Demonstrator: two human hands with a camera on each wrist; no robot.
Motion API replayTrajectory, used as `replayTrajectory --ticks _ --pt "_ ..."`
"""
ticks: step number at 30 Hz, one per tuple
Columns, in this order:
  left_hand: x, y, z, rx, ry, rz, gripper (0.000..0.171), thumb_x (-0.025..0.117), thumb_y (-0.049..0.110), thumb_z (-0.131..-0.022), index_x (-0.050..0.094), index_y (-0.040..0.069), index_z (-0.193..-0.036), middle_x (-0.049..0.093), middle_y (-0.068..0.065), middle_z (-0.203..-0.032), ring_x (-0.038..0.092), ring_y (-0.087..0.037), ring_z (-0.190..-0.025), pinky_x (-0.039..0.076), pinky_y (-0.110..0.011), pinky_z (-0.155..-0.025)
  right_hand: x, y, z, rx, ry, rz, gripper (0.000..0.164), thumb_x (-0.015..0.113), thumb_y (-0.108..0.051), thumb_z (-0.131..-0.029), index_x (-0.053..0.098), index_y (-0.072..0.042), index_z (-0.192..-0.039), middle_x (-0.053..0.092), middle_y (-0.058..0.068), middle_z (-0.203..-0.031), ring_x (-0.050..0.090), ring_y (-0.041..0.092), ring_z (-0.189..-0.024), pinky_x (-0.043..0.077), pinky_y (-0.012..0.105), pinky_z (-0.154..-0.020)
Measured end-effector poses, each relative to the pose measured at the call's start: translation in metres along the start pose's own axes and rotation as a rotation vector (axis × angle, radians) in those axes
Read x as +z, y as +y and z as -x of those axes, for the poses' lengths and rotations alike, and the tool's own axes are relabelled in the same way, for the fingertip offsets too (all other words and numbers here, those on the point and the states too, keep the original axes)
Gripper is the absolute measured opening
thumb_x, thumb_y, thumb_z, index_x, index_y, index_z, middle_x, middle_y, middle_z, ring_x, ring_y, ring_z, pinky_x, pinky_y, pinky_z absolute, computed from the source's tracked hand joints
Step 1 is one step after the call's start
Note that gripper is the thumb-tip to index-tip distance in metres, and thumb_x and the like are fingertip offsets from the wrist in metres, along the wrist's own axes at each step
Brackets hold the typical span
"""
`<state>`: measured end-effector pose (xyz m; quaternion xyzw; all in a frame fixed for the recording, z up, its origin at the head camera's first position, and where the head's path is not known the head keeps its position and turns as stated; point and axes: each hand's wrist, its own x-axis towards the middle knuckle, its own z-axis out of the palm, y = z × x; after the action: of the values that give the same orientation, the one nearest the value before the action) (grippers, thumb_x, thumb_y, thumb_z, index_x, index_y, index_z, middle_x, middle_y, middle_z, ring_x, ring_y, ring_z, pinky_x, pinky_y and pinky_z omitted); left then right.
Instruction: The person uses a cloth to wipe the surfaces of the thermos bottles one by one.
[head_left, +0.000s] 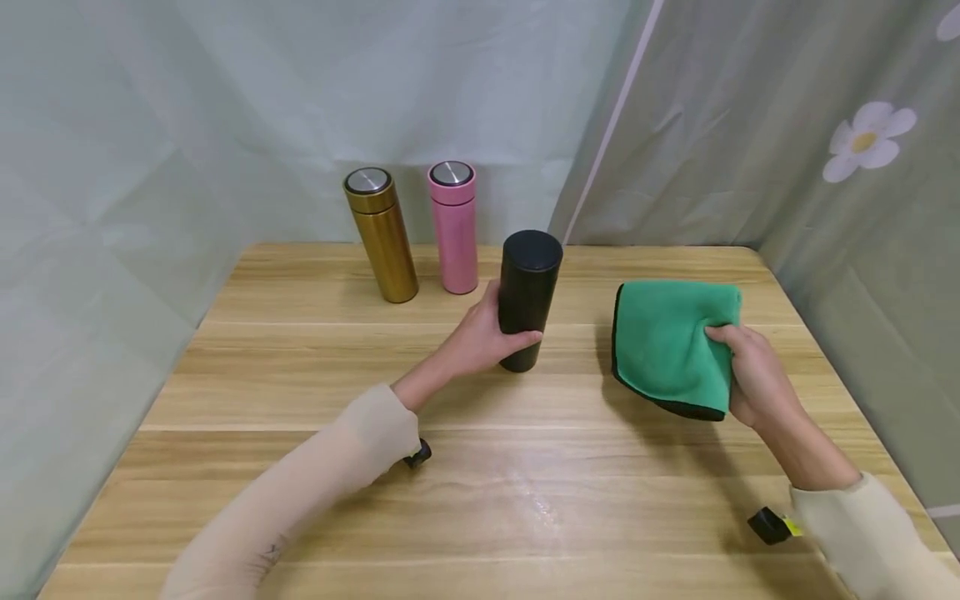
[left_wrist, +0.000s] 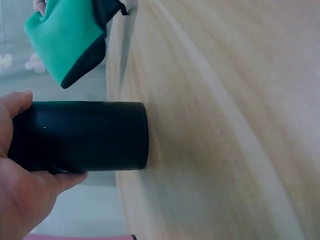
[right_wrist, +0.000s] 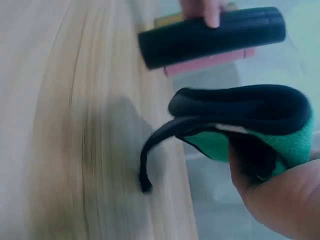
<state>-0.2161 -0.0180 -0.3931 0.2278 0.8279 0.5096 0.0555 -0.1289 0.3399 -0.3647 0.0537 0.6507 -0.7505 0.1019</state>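
My left hand grips a black bottle, fingers and thumb around its body. The bottle stands nearly upright; whether its base touches the table I cannot tell. In the left wrist view the same black bottle lies across the picture, with part of the left hand around it. My right hand pinches a folded green cloth with black edging, held above the table. A black strip dangles from the cloth in the right wrist view.
A gold bottle and a pink bottle, both with silver-topped lids, stand at the back of the wooden table. Pale curtains hang behind and at the sides.
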Motion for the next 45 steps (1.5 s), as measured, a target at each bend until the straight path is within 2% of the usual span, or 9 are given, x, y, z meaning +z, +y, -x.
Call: replayTrajectory --ticks 4,8,11,16,23,29,37,40,45 --pt "0.000 0.001 0.008 0.009 0.001 0.018 0.085 0.086 0.024 -0.086 0.033 0.001 -0.149 0.054 -0.018 -0.140 0.058 -0.032 -0.125 0.044 -0.051 -0.110 0.001 0.000 0.004 0.065 -0.036 -0.143 0.029 0.038 -0.031 -0.112 0.028 -0.023 -0.137 0.041 -0.002 -0.124 0.053 0.012 -0.104 0.055 0.030 -0.086" --pt "0.000 0.001 0.015 0.008 0.003 0.027 0.085 0.087 0.024 -0.085 0.035 0.001 -0.149 0.055 -0.018 -0.139 0.059 -0.032 -0.124 0.045 -0.051 -0.108 0.005 -0.001 0.007 0.088 -0.066 -0.348 0.027 0.037 -0.028 -0.112 0.028 -0.023 -0.138 0.050 -0.004 -0.118 0.057 0.013 -0.099 0.056 0.032 -0.084" --pt "0.000 0.002 0.019 0.005 0.002 0.022 0.086 0.087 0.024 -0.084 0.035 0.001 -0.149 0.055 -0.018 -0.139 0.058 -0.032 -0.125 0.045 -0.051 -0.108 0.012 -0.001 0.009 0.121 -0.089 -0.415 0.027 0.039 -0.029 -0.112 0.030 -0.020 -0.135 0.057 -0.002 -0.109 0.062 0.015 -0.094 0.058 0.033 -0.080" --pt "0.000 0.004 0.025 -0.019 -0.023 0.036 0.085 0.086 0.024 -0.086 0.034 0.002 -0.149 0.053 -0.017 -0.141 0.057 -0.031 -0.127 0.044 -0.051 -0.110 0.026 -0.002 0.011 0.155 -0.082 -0.385 0.031 0.047 -0.037 -0.110 0.036 -0.018 -0.132 0.064 -0.002 -0.101 0.067 0.013 -0.088 0.060 0.031 -0.076" --pt "0.003 0.009 0.034 -0.024 -0.054 0.059 0.083 0.085 0.022 -0.087 0.033 0.003 -0.149 0.055 -0.017 -0.140 0.057 -0.030 -0.127 0.045 -0.051 -0.109 0.035 -0.005 0.013 0.147 -0.023 -0.387 0.023 0.054 -0.036 -0.108 0.060 -0.016 -0.117 0.070 -0.002 -0.098 0.071 0.011 -0.088 0.060 0.030 -0.076" --pt "0.004 0.012 0.043 -0.024 -0.068 0.049 0.083 0.085 0.022 -0.086 0.034 0.004 -0.149 0.055 -0.015 -0.140 0.057 -0.029 -0.128 0.045 -0.051 -0.109 0.041 -0.009 0.012 0.198 -0.011 -0.420 0.021 0.057 -0.033 -0.107 0.061 -0.012 -0.107 0.068 -0.002 -0.095 0.069 0.011 -0.087 0.059 0.028 -0.076" --pt "0.007 0.014 0.054 -0.029 -0.101 0.045 0.081 0.085 0.020 -0.086 0.036 0.005 -0.149 0.057 -0.015 -0.140 0.059 -0.029 -0.127 0.046 -0.051 -0.108 0.048 -0.011 0.014 0.171 -0.046 -0.450 0.026 0.055 -0.037 -0.107 0.061 -0.012 -0.105 0.067 -0.002 -0.093 0.068 0.010 -0.086 0.059 0.027 -0.074" --pt "0.007 0.014 0.056 -0.010 -0.105 0.031 0.081 0.084 0.021 -0.086 0.036 0.005 -0.149 0.058 -0.015 -0.139 0.059 -0.028 -0.126 0.046 -0.051 -0.107 0.052 -0.015 0.017 0.153 -0.057 -0.370 0.028 0.054 -0.041 -0.106 0.058 -0.014 -0.107 0.066 -0.002 -0.093 0.068 0.011 -0.085 0.059 0.029 -0.074" --pt "0.006 0.014 0.060 0.007 -0.137 0.051 0.080 0.084 0.018 -0.085 0.037 0.005 -0.148 0.060 -0.016 -0.136 0.061 -0.028 -0.123 0.047 -0.050 -0.106 0.063 -0.023 0.028 0.190 -0.041 -0.109 0.026 0.060 -0.035 -0.105 0.053 -0.015 -0.121 0.069 0.001 -0.104 0.071 0.019 -0.095 0.061 0.039 -0.080"
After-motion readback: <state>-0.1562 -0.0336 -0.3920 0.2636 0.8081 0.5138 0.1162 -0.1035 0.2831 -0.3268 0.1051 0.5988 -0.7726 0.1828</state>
